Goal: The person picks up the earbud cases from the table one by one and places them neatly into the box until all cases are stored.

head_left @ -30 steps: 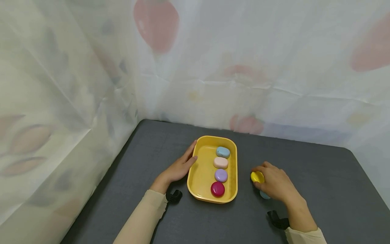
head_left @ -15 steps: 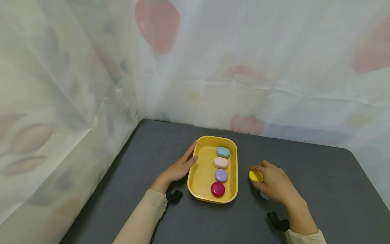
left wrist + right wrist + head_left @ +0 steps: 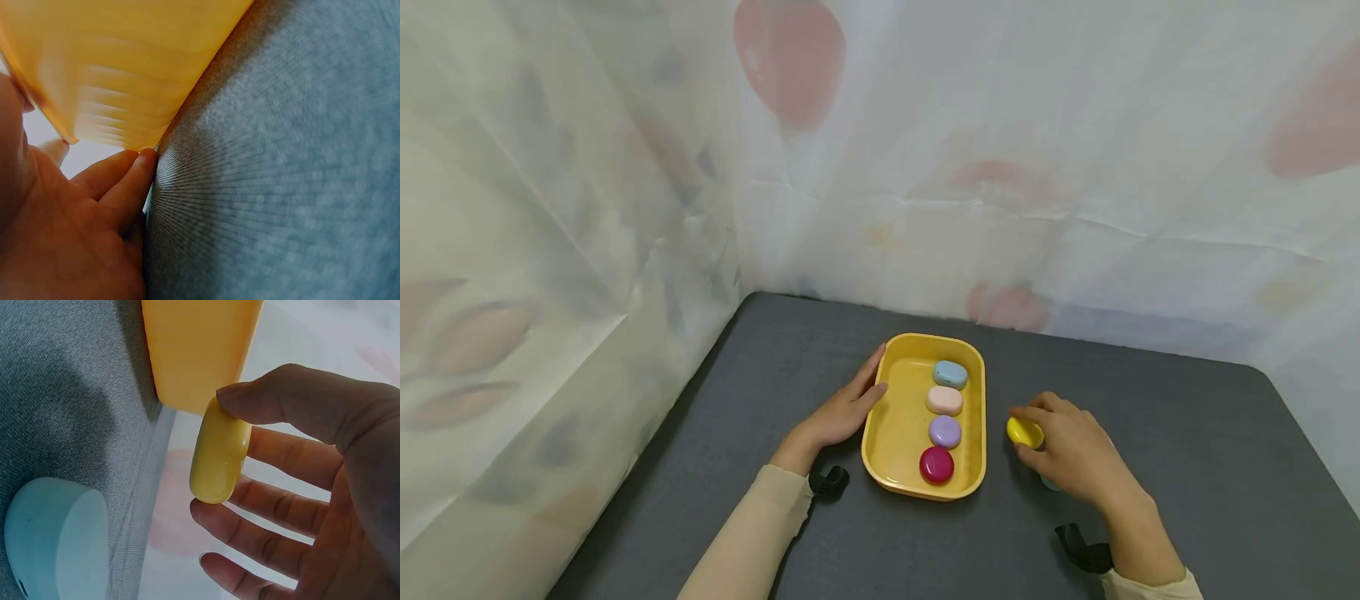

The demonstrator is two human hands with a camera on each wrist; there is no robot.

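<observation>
Left grip (image 3: 838, 414) holds tray (image 3: 897, 435); right grip (image 3: 1072, 452) pinches yellow object (image 3: 1025, 432).

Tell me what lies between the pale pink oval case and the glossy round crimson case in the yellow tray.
In the head view, the smooth round lilac case lies between them.

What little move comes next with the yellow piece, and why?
I'd probably carry the yellow piece left over the tray, since the right grip holds it off the table just outside, and four other pieces sit inside.
</observation>
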